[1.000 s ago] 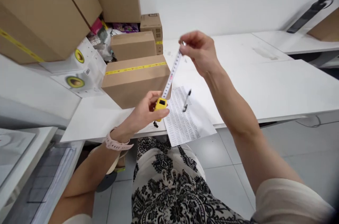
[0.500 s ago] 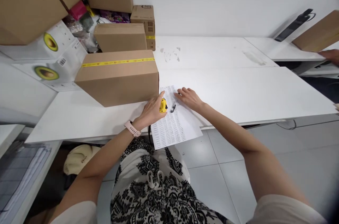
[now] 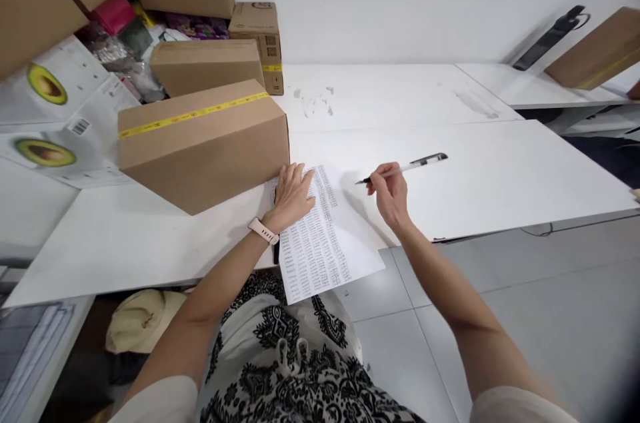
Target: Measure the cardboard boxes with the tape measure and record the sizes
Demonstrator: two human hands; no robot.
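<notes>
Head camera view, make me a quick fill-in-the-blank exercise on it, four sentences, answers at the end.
1. The right hand holds a ____.
2. The left hand partly covers a printed sheet of ____.
3. The tape across the top of the carton nearest the left hand is ____ in colour.
4. The white boxes at far left are printed with halved ____.

Missing words: pen; paper; yellow; avocados.
</notes>
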